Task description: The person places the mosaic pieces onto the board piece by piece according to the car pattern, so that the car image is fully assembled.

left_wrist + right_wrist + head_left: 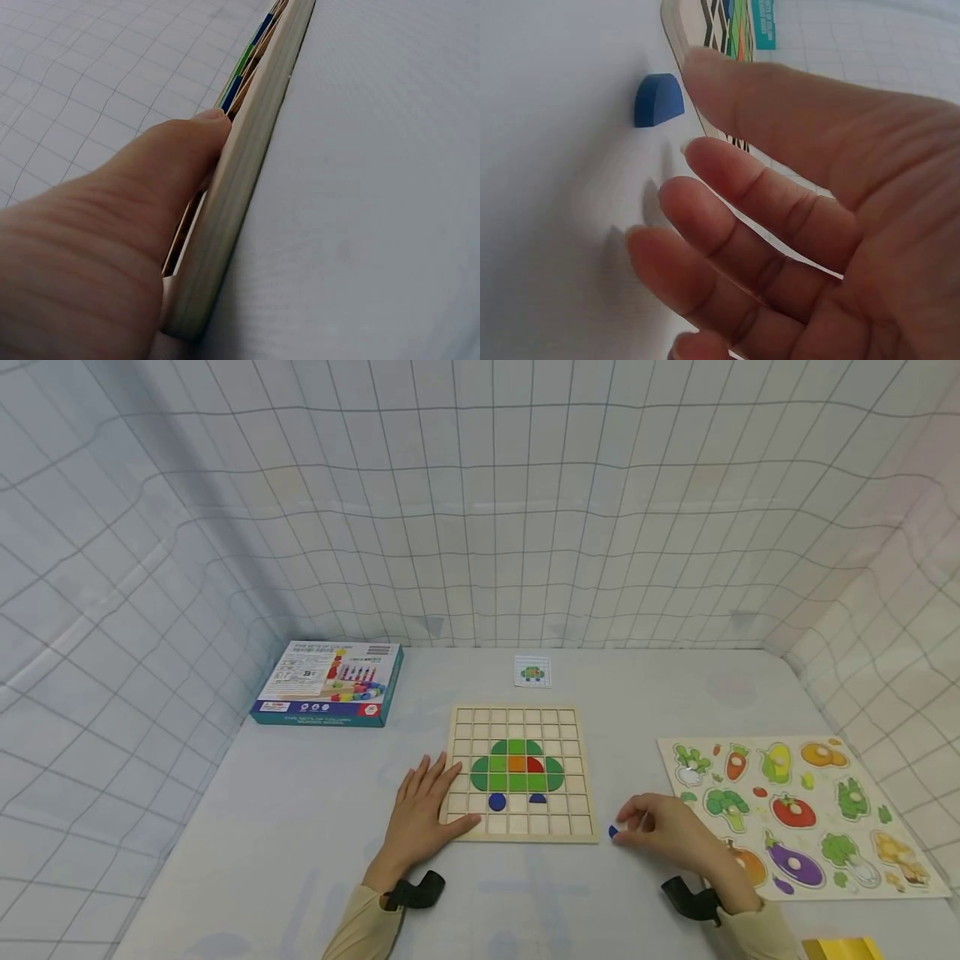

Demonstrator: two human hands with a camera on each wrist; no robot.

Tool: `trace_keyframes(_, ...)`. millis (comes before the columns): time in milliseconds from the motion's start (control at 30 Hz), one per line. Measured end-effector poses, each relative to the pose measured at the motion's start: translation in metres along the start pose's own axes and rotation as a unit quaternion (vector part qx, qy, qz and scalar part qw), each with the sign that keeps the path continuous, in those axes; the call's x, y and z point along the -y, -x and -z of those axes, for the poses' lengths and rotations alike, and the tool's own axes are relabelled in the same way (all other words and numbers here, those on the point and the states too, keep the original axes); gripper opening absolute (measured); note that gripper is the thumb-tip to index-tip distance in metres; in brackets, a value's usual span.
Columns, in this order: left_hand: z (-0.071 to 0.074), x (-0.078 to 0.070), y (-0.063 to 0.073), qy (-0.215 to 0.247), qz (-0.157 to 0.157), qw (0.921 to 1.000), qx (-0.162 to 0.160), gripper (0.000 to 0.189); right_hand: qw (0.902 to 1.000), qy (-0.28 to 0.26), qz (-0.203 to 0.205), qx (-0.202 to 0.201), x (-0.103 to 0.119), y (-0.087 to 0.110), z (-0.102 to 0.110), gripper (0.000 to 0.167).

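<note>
A wooden grid board [517, 828] lies on the table, holding green tiles [516, 782], an orange square [517, 763], a red piece [534, 765], a blue disc [497, 802] and a blue half-disc [537, 798]. Spread over its left edge, my left hand [422, 814] rests with straight fingers; the left wrist view shows the thumb [176, 146] on the frame. Right of the board, my right hand [663, 828] hovers beside a small loose blue piece [658, 100] with a curved side. Thumb and fingertips stand apart, and the piece sits on the table, not between them.
A pattern card [532, 672] with a similar car picture lies behind the board. At the back left is a toy box [327, 683]. A vegetable puzzle board [813, 843] occupies the right, and a yellow object [842, 949] shows at the bottom right edge.
</note>
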State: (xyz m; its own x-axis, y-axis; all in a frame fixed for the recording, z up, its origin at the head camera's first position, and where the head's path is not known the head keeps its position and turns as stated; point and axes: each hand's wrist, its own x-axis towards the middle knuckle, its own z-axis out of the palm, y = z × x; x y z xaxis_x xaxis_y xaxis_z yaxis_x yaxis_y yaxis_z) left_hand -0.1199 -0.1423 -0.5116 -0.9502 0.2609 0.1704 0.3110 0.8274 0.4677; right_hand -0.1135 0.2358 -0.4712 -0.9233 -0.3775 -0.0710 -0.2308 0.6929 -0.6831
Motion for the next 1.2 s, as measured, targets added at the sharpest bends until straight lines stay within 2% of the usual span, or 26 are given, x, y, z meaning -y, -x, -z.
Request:
trace_keyframes(200, -0.0003, 0.0000, -0.0001, -0.002, 0.002, 1.0000, 0.002, 0.085, 0.9998, 0.005, 0.012, 0.012, 0.0010, -0.0026, -0.0036, 0.020)
trace_keyframes(333, -0.0008, -0.0001, -0.0004, -0.005, 0.003, 1.0000, 0.002, 0.085, 0.9997, 0.011, 0.019, 0.006, 0.0012, -0.0029, -0.0045, 0.018)
trace_keyframes(633, -0.0004, -0.0008, -0.0004, -0.006, 0.002, 1.0000, -0.002, 0.085, 0.9997, 0.023, 0.006, -0.009, 0.0007, -0.0048, -0.0048, 0.017)
trace_keyframes(867, -0.0004, -0.0015, 0.0003, -0.007, 0.005, 1.0000, 0.003, 0.085, 0.9993, 0.023, 0.027, -0.014, 0.0026, -0.0066, -0.0069, 0.013)
trace_keyframes(1200, 0.0001, -0.0015, 0.0000, -0.011, 0.006, 0.9999, 0.001, 0.085, 0.9993, 0.026, 0.015, -0.024, 0.0059, -0.0068, -0.0102, 0.018)
